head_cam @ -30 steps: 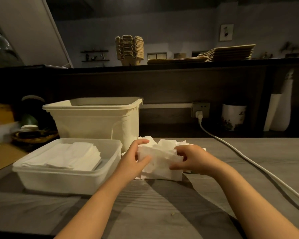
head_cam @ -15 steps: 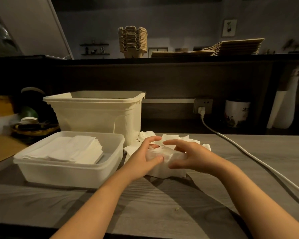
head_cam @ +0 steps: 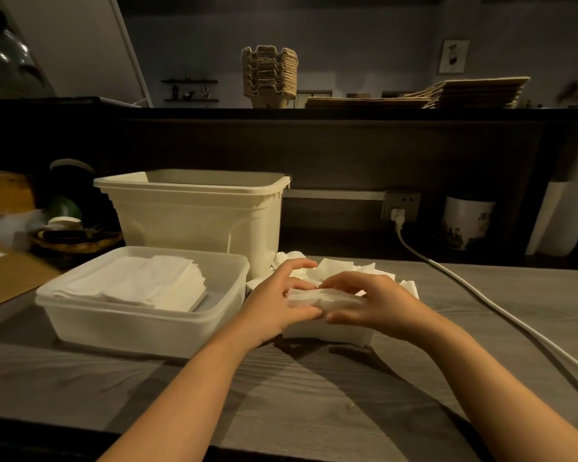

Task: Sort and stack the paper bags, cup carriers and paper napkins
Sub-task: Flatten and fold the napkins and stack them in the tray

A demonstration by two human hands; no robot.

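Dim room w/ a grey wood counter point(head_cam: 314, 395) backed by a dark raised ledge point(head_cam: 347, 113). On the ledge, cup carriers point(head_cam: 269, 76) are seen nested in one stack near its middle, and flat paper bags point(head_cam: 447, 95) piled toward its right end; both sorts are judged done. A shallow clear tub point(head_cam: 141, 325) near the counter's left edge holds a squared stack of napkins point(head_cam: 137, 283); a taller cream bin point(head_cam: 194, 218) is set just behind it, contents hidden. A loose heap of napkins point(head_cam: 344, 268) is left at mid-counter, beside the tub's right wall. A small bundle point(head_cam: 321, 300) from it is pinched betw. left hand point(head_cam: 277, 301) and right hand point(head_cam: 377, 303), fingers curled closed on it, apparently being evened up. Remaining, by est.: this bundle plus the heap to be moved into the tub. A white cable point(head_cam: 481, 301) is run across the right side.
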